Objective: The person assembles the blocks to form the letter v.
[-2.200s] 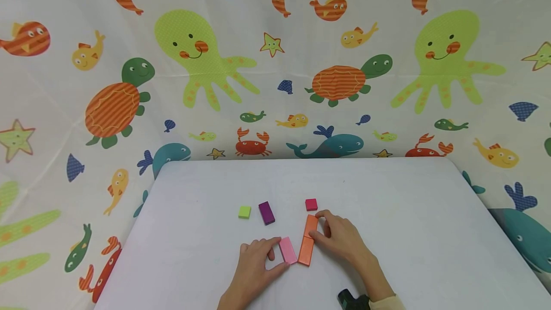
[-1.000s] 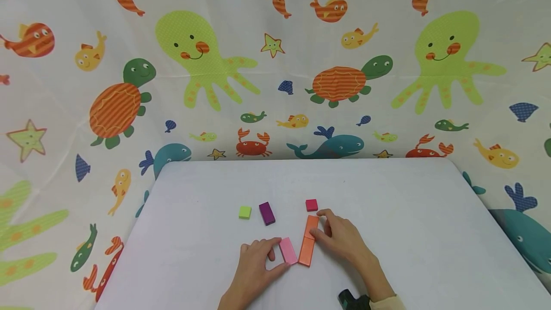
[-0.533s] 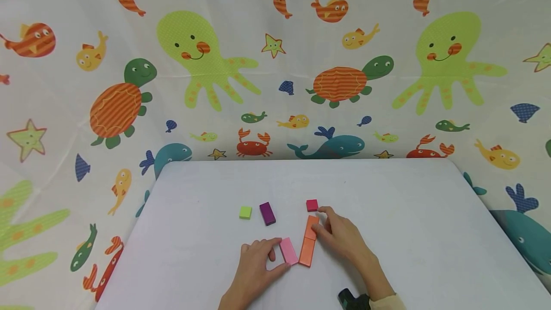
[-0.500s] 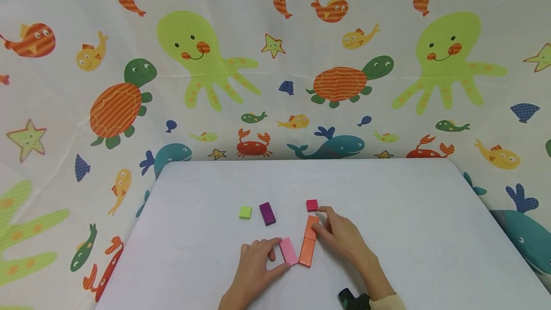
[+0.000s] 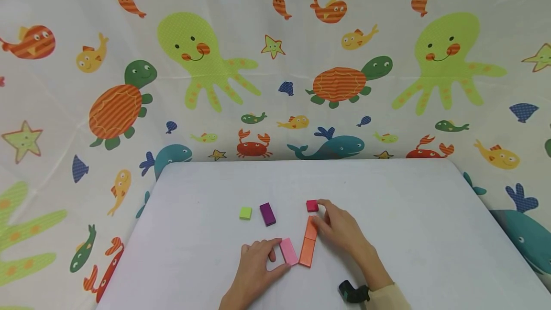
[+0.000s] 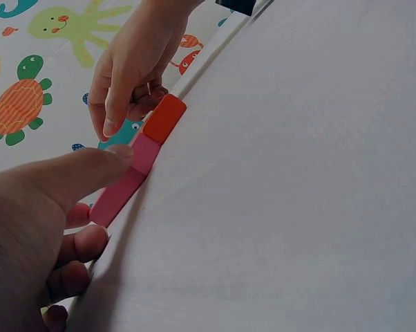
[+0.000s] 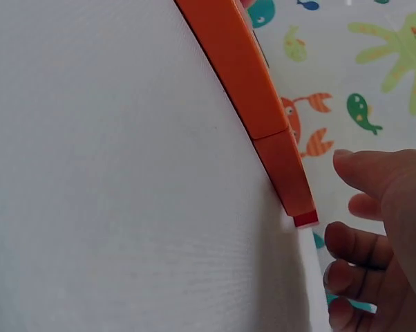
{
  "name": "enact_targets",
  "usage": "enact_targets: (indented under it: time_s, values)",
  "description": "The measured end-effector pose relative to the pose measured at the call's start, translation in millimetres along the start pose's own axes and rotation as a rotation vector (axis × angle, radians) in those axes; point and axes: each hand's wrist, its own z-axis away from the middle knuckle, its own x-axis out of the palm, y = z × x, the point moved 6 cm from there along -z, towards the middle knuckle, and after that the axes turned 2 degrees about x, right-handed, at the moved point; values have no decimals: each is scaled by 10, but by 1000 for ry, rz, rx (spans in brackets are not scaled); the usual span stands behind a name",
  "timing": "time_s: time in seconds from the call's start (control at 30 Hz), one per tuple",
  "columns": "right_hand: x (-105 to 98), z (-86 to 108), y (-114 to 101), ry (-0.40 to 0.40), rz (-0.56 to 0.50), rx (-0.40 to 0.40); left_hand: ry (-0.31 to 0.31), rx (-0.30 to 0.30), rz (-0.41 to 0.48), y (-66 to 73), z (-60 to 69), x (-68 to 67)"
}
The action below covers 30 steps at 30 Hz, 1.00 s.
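Head view: on the white surface (image 5: 409,233), with 12 o'clock pointing away from the person, the pink block (image 5: 289,251) lies between the hands. Just beside it at 3 o'clock is the lower orange block (image 5: 307,252); the upper orange block (image 5: 310,227) meets that one end to end at about 12 o'clock. Pink leans toward 11 and the orange pair toward 1, so they spread like a narrow V. Past the orange pair, at 12 o'clock, sits the red block (image 5: 312,205), a thin gap between. Off at 11 and 10 o'clock from pink, well apart, lie the purple block (image 5: 268,214) and the green block (image 5: 245,213).

The work in hand looks like steadying pink while reaching for red. To do it well, a light left grip should spare the lower orange block a nudge from pink's near corner. Red seems best taken by opposite sides, with the right thumb clear of the upper orange block so that its seam stays closed.

As for the hands, the left hand (image 5: 258,264) grasps pink lengthwise, thumb and index finger parted by its length. The right hand (image 5: 344,228) is released, fingers loosely bent and thumb well apart; its index finger is right by red's 3 o'clock side, though I cannot tell whether it touches.
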Motion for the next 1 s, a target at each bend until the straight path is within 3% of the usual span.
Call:
enact_targets:
  time_s: [1.0]
  values:
    - [69, -160, 46, -3, -38, -52, -12, -12, 1, 2, -1, 1]
